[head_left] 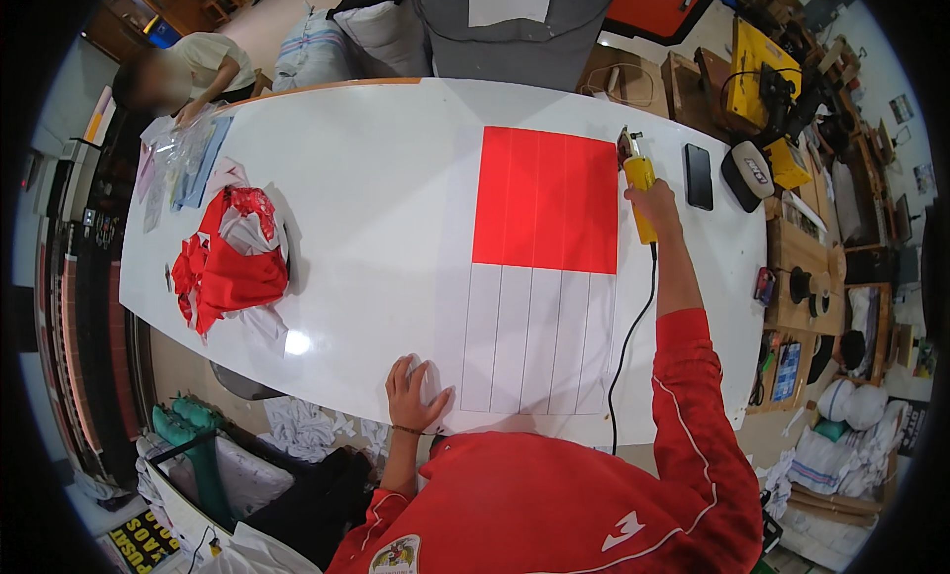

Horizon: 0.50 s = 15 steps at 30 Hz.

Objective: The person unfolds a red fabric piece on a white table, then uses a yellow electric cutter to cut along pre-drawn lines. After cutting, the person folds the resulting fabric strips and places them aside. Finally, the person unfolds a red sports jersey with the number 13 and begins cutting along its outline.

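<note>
My right hand [655, 206] is wrapped round a yellow electric rotary fabric cutter [642, 170], whose metal head points to the far side, just beyond the right edge of the cloth. A black cord [633, 348] runs from its rear toward me. The cloth lies flat: its far half is a red panel [545, 200], its near half a white panel [542, 338] with dark lengthwise lines. Fainter lines cross the red part. My left hand [418, 394] rests with fingers spread on the white table [371, 228] near its front edge, left of the cloth and apart from it.
A crumpled red and white fabric heap [237, 252] lies at the left. Beyond it a seated person [203, 74] reaches toward plastic packets [193, 163]. A black phone [698, 176] and a zipped case [747, 170] sit at the right; wooden benches with machines [767, 89] stand beyond.
</note>
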Motion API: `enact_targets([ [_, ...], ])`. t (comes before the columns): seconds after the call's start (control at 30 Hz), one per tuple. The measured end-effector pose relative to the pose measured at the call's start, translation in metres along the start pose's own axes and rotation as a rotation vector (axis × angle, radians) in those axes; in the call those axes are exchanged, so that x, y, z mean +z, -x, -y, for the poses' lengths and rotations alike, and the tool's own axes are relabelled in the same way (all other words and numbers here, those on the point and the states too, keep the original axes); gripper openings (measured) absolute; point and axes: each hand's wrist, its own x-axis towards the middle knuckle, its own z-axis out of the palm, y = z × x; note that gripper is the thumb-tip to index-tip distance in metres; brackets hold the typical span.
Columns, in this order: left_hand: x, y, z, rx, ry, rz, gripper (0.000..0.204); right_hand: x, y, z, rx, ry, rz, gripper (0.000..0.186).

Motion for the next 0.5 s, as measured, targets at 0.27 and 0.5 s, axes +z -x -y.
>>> enact_targets([
  [0.27, 0.002, 0.002, 0.002, 0.015, -0.001, -0.019, 0.065, 0.000, -0.038, 0.017, 0.008, 0.026, -0.007, 0.067],
  [0.5, 0.011, -0.036, -0.019, 0.082, 0.064, -0.179, 0.057, -0.020, -0.020, -0.015, -0.126, -0.226, 0.052, 0.053],
])
